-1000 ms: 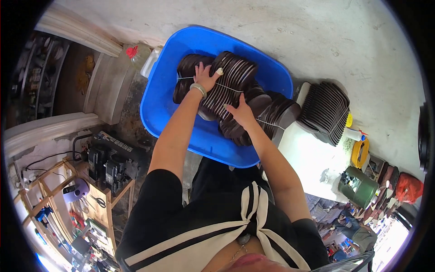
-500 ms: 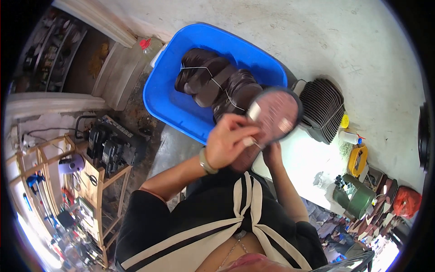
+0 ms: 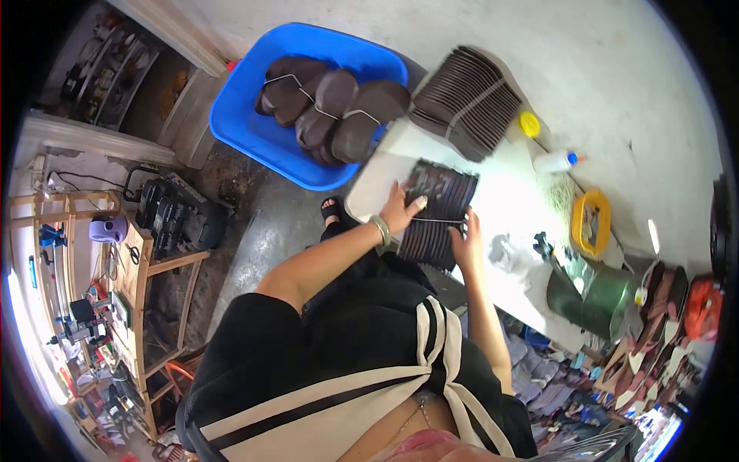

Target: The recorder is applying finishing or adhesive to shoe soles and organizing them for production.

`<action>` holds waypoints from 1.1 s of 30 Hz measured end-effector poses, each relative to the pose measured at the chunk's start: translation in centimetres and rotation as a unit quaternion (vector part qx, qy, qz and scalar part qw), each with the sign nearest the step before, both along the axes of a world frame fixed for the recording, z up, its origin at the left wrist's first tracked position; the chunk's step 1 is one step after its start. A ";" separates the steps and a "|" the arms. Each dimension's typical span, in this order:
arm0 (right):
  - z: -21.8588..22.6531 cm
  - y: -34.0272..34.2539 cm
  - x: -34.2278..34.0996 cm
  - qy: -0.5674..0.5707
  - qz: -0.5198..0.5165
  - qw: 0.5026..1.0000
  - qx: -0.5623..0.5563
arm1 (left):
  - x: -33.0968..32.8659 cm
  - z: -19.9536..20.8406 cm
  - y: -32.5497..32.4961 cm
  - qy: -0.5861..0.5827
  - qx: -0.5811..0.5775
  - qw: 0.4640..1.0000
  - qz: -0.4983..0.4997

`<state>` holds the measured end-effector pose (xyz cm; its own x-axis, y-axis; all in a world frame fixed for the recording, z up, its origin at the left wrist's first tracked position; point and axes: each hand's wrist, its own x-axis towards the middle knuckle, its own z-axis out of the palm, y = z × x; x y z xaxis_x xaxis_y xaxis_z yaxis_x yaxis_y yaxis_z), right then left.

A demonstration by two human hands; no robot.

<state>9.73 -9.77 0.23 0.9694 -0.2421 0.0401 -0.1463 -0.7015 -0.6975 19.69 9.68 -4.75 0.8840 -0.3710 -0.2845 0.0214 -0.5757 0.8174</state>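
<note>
Turned ridged edges up since half a second ago, the string-tied bundle of dark, flat, rounded pieces (image 3: 443, 202) is at the near edge of the white tabletop (image 3: 504, 212). My left hand (image 3: 398, 213) and right hand (image 3: 467, 244) grip its sides; even pressure should keep it square.

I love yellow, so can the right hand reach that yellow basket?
Probably, with a stretch past the crumpled plastic to the yellow basket, but the right hand would first have to leave the dark bundle.
</note>
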 end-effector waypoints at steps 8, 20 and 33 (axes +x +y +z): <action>2.8 -0.5 -0.6 -0.073 0.230 0.953 -0.186 | -0.7 11.3 -9.3 -0.153 0.248 0.956 -0.013; 2.3 -1.0 -12.3 -0.054 0.172 0.976 0.126 | 2.9 9.9 -15.1 -0.103 0.401 0.907 -0.074; -4.2 -22.0 -22.1 0.074 -0.318 0.862 0.388 | -3.3 8.3 -16.9 -0.256 0.369 0.882 -0.140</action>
